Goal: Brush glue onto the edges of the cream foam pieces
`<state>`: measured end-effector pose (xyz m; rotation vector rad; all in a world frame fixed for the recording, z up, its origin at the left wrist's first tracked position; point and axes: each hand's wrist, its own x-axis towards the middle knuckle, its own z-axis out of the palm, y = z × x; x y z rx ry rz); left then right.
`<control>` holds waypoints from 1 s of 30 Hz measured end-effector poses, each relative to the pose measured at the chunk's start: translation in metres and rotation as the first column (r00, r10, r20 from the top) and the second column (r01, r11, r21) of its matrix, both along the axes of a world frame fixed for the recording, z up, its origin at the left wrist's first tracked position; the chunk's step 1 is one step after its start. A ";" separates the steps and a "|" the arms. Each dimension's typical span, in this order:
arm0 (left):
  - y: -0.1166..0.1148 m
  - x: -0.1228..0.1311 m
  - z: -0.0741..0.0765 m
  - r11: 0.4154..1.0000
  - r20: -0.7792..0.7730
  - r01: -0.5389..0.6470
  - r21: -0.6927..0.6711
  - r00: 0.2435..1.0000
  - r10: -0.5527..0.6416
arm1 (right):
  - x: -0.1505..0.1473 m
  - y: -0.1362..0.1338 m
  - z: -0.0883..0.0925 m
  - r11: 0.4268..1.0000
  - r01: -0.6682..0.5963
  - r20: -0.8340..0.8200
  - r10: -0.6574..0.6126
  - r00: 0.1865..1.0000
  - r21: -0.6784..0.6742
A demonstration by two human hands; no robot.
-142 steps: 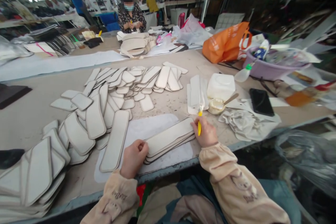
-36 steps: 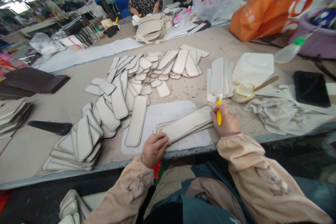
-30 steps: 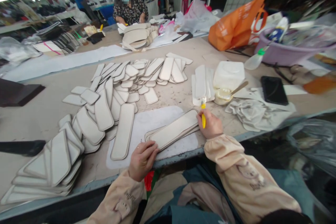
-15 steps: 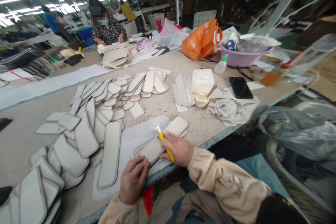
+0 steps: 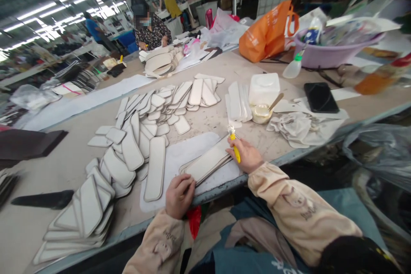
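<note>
A small stack of long pale padded strips (image 5: 208, 163) lies slanted on a white sheet (image 5: 183, 154) at the table's near edge. My left hand (image 5: 180, 195) is curled on the stack's near left end, fingers pressing it down. My right hand (image 5: 245, 155) rests at the stack's far right end and grips a yellow-handled brush (image 5: 234, 143), bristles pointing away from me. One single long strip (image 5: 155, 168) lies beside the stack on the left.
Many pale strips (image 5: 154, 111) fan across the table, with piles at the near left (image 5: 80, 218). A glue bowl with a stick (image 5: 261, 112), a white tub (image 5: 264, 88), crumpled rags (image 5: 297, 127), a black phone (image 5: 321, 97), an orange bag (image 5: 266, 32) and a purple basin (image 5: 327, 47) stand right. A co-worker (image 5: 150, 30) sits at the far side.
My right hand with the brush has moved from the middle of the stack back to its far right end. My left hand stays on the near end. The head camera has swung about.
</note>
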<state>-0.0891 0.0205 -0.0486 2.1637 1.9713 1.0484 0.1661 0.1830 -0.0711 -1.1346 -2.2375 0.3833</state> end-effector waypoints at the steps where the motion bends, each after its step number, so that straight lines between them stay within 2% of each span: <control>1: 0.000 0.000 0.002 1.000 -0.010 -0.005 -0.015 1.000 0.004 | -0.001 0.000 0.000 1.000 0.007 0.015 -0.007 1.000 0.008; 5: 0.004 0.006 0.024 0.996 -0.159 -0.059 -0.072 0.986 0.047 | -0.001 -0.002 0.004 0.999 0.038 0.038 -0.038 0.999 0.016; 7: 0.012 0.019 0.037 0.996 -0.213 -0.082 -0.047 0.975 0.070 | 0.000 -0.003 0.006 0.999 0.048 0.034 -0.048 0.998 0.003; 9: 0.025 0.041 0.044 0.998 -0.215 -0.025 -0.049 0.977 0.014 | 0.000 -0.003 0.007 0.999 0.052 0.030 -0.052 0.998 -0.005; 12: 0.049 0.080 0.041 0.974 -0.245 0.096 -0.203 0.959 -0.146 | -0.001 -0.002 0.006 0.999 0.052 0.025 -0.053 0.998 0.011; 15: 0.065 0.107 0.026 0.935 -0.314 0.044 -0.352 0.935 -0.162 | -0.001 -0.001 0.003 0.998 0.056 0.026 -0.057 0.998 0.026; 17: 0.065 0.112 0.018 0.925 -0.351 0.007 -0.379 0.924 -0.151 | -0.001 -0.001 0.002 0.998 0.055 0.029 -0.056 0.998 0.023; 20: 0.051 0.098 0.015 0.923 -0.384 0.009 -0.384 0.908 -0.169 | 0.000 -0.001 0.002 0.999 0.053 0.026 -0.053 0.998 0.010; 26: 0.008 0.040 0.017 0.909 -0.410 0.101 -0.404 0.868 -0.279 | 0.000 -0.003 0.004 0.998 0.062 0.030 -0.061 0.998 -0.018; 30: -0.006 0.018 0.010 0.929 -0.434 0.120 -0.351 0.858 -0.275 | 0.001 -0.002 0.004 0.997 0.069 0.031 -0.068 0.997 -0.034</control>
